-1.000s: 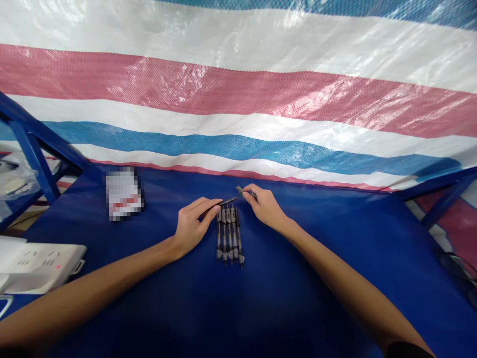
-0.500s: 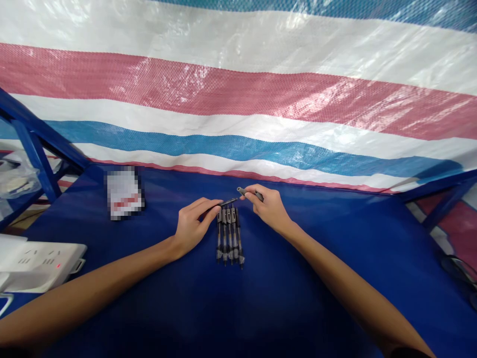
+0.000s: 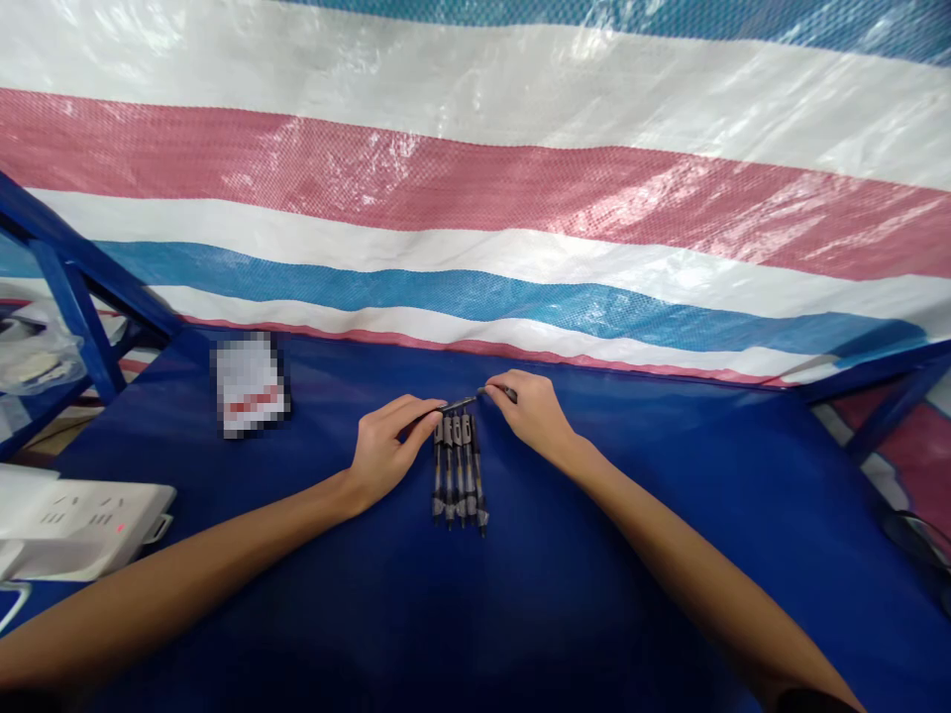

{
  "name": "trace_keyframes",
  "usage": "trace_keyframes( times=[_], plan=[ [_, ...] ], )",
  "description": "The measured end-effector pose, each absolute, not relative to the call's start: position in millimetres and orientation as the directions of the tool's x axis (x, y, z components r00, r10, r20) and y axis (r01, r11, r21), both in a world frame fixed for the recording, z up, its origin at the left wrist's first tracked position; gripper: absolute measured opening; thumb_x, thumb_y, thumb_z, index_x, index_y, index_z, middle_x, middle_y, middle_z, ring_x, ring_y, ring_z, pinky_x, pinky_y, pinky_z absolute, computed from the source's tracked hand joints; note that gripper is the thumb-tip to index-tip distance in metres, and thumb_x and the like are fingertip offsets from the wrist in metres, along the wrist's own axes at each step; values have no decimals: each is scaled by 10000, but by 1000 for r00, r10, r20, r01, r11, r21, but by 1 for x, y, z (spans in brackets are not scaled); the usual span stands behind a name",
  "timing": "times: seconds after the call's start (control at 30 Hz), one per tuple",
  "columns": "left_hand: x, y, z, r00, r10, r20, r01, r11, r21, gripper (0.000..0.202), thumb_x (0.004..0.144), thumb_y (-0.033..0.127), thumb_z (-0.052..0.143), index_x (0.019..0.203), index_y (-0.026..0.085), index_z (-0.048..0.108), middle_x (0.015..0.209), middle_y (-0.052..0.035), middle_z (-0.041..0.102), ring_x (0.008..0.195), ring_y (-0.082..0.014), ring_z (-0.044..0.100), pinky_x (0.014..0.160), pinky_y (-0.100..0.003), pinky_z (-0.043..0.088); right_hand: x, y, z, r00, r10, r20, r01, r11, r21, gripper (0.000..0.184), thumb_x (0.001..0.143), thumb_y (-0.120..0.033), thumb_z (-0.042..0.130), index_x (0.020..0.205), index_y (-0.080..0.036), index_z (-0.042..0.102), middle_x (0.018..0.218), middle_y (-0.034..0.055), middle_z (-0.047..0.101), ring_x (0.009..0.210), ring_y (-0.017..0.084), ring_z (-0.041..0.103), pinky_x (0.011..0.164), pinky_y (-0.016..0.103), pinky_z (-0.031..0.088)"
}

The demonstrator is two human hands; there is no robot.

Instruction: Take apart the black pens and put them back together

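1. Pens (image 3: 459,473), 5 of them, lie flat and side by side on the table (image 3: 594,584), near the middle of its far edge. Lying close like this keeps them in 1 neat group.
2. 1 more thin black pen (image 3: 465,402) sits level just above the top of that row, held up by both hands. I can't tell if it is 1 whole pen or 2 parts.
3. Left hand (image 3: 390,454) is mostly closed. It pinches the left end of the black pen, just beside the row.
4. Right hand (image 3: 531,411) is curled too and pinches the right end. With a hand at each end, the pen seems to stay steady and off the row.
5. Blurred white packet (image 3: 249,384) sits near the far edge, left of the hands. White power strip (image 3: 81,525) sits at the left edge. Striped plastic sheet (image 3: 475,198) hangs past the far edge, and blue metal frame (image 3: 74,317) stands beyond the far left corner.
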State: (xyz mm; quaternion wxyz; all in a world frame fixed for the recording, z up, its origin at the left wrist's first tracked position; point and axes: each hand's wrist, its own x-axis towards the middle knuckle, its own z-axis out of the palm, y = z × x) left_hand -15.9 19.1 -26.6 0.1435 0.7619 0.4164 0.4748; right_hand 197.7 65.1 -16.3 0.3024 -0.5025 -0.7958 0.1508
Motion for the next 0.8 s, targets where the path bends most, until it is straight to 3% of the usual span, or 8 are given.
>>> trace_keyframes(
  times=[0.27, 0.4, 0.63, 0.8],
  plan=[
    [-15, 19, -26, 211, 762, 612, 482, -626, 613, 161, 903, 217, 556, 977, 174, 692, 801, -16, 681, 674, -94, 596, 648, -217, 494, 196, 72, -10, -365, 901, 234, 766, 434, -475, 160, 868, -150, 573, 838, -144, 730, 858, 80, 728, 799, 197, 655, 759, 293, 454],
    [-15, 19, -27, 210, 763, 611, 487, -624, 611, 161, 903, 223, 557, 976, 174, 692, 792, -15, 680, 665, -93, 592, 645, -219, 490, 196, 73, -13, -314, 916, 250, 731, 402, -552, 134, 854, -166, 597, 841, -160, 731, 872, 61, 736, 786, 186, 658, 745, 278, 447],
    [-15, 19, -27, 212, 762, 611, 476, -627, 617, 173, 910, 237, 543, 980, 181, 690, 793, -22, 682, 670, -103, 600, 643, -236, 497, 200, 74, -8, -277, 926, 256, 652, 377, -657, 235, 887, -214, 516, 749, -161, 699, 671, 19, 673, 639, 155, 597, 655, 263, 403],
    [-15, 19, -27, 214, 760, 613, 468, -631, 619, 178, 910, 242, 543, 987, 186, 693, 801, -27, 684, 692, -110, 613, 646, -237, 508, 208, 67, -6, -165, 951, 262, 589, 308, -747, 324, 925, -327, 409, 887, -158, 683, 698, 24, 621, 657, 161, 552, 640, 275, 390]
  ],
)
